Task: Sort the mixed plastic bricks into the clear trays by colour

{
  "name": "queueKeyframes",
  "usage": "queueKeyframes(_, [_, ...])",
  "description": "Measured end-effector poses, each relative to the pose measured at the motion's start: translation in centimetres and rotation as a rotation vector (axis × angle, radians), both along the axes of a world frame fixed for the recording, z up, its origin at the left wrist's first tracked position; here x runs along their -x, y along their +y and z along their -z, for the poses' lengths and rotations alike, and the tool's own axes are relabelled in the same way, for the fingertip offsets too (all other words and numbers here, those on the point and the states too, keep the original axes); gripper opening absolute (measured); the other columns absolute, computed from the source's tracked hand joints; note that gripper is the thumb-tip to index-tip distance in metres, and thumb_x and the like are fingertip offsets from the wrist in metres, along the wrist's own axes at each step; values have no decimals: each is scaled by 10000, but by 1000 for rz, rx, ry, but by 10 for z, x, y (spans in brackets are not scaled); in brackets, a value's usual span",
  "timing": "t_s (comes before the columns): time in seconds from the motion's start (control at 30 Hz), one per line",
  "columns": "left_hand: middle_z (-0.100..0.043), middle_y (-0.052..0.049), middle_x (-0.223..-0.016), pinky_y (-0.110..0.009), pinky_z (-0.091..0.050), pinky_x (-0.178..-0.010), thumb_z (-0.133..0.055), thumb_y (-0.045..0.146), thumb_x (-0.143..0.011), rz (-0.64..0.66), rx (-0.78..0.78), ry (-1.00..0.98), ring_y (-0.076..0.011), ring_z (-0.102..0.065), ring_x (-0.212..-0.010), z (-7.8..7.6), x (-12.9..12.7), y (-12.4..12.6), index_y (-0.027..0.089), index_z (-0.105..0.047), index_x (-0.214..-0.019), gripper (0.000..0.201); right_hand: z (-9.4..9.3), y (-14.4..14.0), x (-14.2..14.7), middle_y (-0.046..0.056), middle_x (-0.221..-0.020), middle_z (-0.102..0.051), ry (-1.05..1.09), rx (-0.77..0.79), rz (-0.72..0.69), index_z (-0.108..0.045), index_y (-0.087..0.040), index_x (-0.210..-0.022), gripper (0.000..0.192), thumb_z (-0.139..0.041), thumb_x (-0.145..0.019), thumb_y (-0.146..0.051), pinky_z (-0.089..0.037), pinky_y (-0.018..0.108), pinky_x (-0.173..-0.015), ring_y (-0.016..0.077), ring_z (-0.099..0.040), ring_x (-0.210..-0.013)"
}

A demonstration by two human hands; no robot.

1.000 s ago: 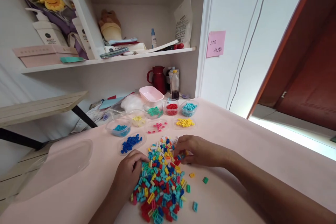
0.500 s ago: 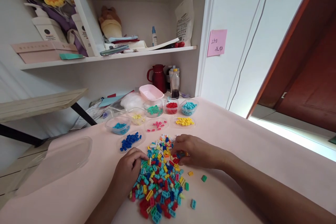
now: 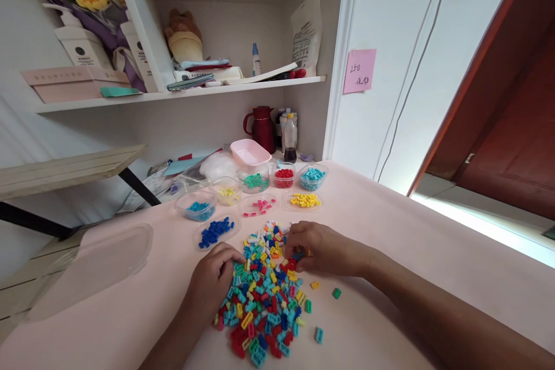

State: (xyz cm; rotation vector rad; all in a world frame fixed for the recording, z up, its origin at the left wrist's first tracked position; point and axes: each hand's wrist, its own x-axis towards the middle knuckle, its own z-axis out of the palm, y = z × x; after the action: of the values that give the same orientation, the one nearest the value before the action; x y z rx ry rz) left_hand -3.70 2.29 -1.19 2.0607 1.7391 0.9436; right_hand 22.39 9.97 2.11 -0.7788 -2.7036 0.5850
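Observation:
A mixed heap of small plastic building bricks (image 3: 264, 300) in many colours lies on the pink tabletop between both hands. My left hand (image 3: 215, 272) rests against the heap's left edge with its fingers curled and the fingertips touching the bricks. Whatever may be under those fingers is hidden. At the upper right edge of the heap, my right hand (image 3: 316, 247) has its fingers and thumb bent around a few building bricks, where a bit of dark blue and orange shows. Loose bricks lie to its lower right, among them a green brick (image 3: 336, 293) and a light blue brick (image 3: 319, 335).
Behind the heap stand several clear tubs of single-colour bricks: dark blue (image 3: 215, 232), yellow (image 3: 305, 201), red (image 3: 284, 174) and others. A pink basin (image 3: 250, 153), a red jug (image 3: 262, 130) and a bottle (image 3: 290, 137) are farther back. A clear lid (image 3: 113, 260) lies left.
Both hands stay in nearly the same places at the heap. The view has shifted very slightly.

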Motion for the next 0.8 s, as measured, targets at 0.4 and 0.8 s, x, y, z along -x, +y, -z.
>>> queueKeyframes(0.4, [-657, -19, -873, -267, -474, -761, -391, 151, -827, -2, -14, 8, -166, -631, -842, 1, 0, 2, 236, -715, -823, 336, 0, 1, -2, 20, -920, -628, 9, 30, -23, -652, -217, -837, 144, -673, -721, -135, -404, 259, -695, 160, -549, -851])
queueKeyframes(0.8, [-657, -14, -869, -261, -475, -759, -395, 153, -837, 0, -25, 11, -165, -632, -845, 2, 0, 3, 245, -717, -834, 335, 0, 4, -8, 34, -1015, -638, -29, 34, 3, -677, -251, -1005, 290, -677, -738, -139, -444, 284, -745, 178, -582, -894])
